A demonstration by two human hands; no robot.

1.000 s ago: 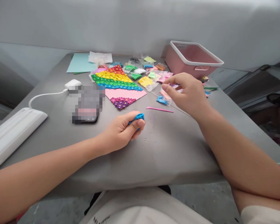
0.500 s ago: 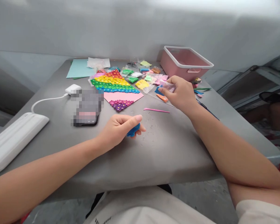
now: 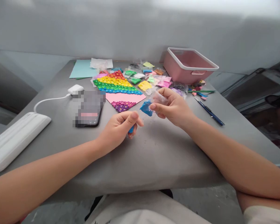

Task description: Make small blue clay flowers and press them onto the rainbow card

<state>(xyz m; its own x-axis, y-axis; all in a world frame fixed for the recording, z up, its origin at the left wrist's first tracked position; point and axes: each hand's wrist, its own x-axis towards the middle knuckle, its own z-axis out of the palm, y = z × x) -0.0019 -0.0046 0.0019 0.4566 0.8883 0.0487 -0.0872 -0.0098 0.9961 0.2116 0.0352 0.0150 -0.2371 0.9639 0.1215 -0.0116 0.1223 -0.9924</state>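
My left hand (image 3: 121, 126) is closed around a lump of blue clay (image 3: 131, 129), of which only a small part shows between the fingers. To its right, my right hand (image 3: 174, 107) pinches a clear plastic bag (image 3: 159, 98). More blue clay (image 3: 146, 108) sticks out of the bag's end, facing my left hand but apart from it. Just beyond both hands lies a pink card (image 3: 127, 98), decorated with rows of small clay flowers in red, yellow, green, blue, magenta and purple. A bare pink band runs between the blue and magenta rows.
Several bags of coloured clay (image 3: 144, 85) lie behind the card, beside a pink basket (image 3: 189, 73). A dark blue pen-like tool (image 3: 210, 112) rests at right. A phone (image 3: 90, 109), a white charger (image 3: 76, 89) and a white power strip (image 3: 21, 137) stand at left.
My right hand has come toward me and left from the clay bags, bringing the bag of blue clay close to my left hand. Less blue clay shows in my left hand.
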